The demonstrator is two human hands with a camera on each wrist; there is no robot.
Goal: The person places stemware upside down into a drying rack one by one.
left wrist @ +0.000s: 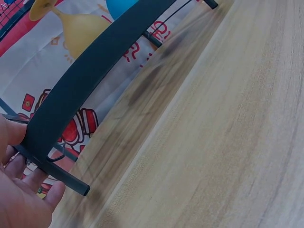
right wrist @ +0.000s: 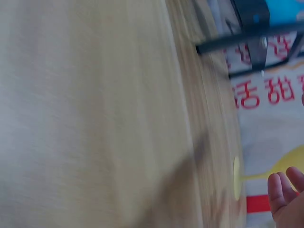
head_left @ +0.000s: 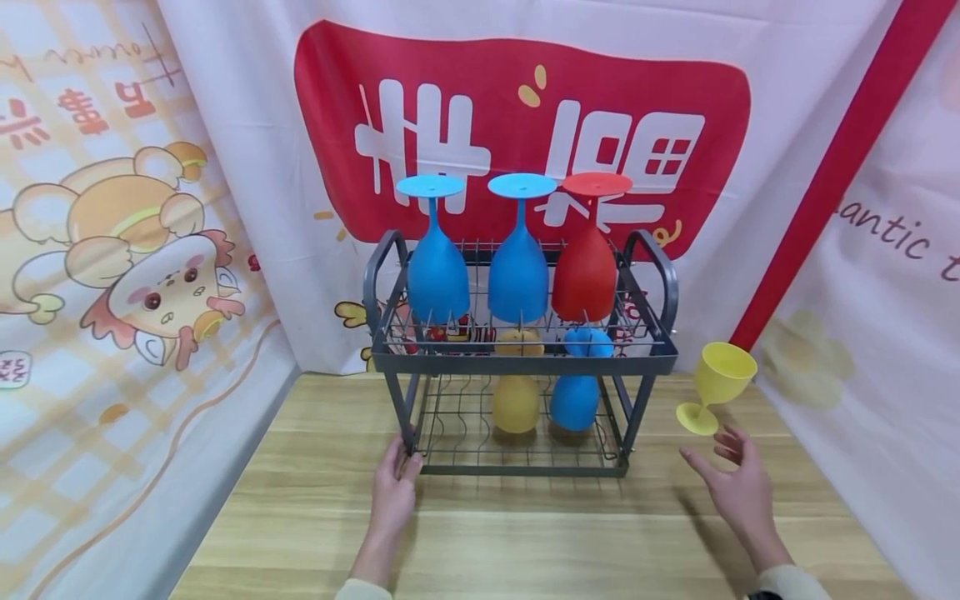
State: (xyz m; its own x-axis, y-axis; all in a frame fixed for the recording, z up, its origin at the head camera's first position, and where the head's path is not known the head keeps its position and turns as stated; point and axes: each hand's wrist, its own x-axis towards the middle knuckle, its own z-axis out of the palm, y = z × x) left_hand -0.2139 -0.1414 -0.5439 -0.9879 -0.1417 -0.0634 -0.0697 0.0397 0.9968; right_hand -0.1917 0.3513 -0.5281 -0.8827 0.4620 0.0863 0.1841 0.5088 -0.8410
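Observation:
A dark metal two-tier rack (head_left: 525, 364) stands on the table. My left hand (head_left: 395, 483) grips its lower front-left corner; in the left wrist view the thumb and fingers lie on either side of the frame. Upside down on the top tier are two blue goblets (head_left: 438, 279) and a red goblet (head_left: 585, 275). Below them, a yellow-orange goblet (head_left: 516, 404) and a blue goblet (head_left: 574, 403) hang or stand inverted. Right of the rack, a yellow goblet (head_left: 724, 371) stands upright on the table. Just in front of it is my right hand (head_left: 738, 487), fingers loosely bent, holding nothing.
The wooden table (head_left: 525, 533) extends in front of the rack. A printed cloth (head_left: 247, 50) with a red banner hangs behind, and further cloths (head_left: 112, 350) close off the left and right sides.

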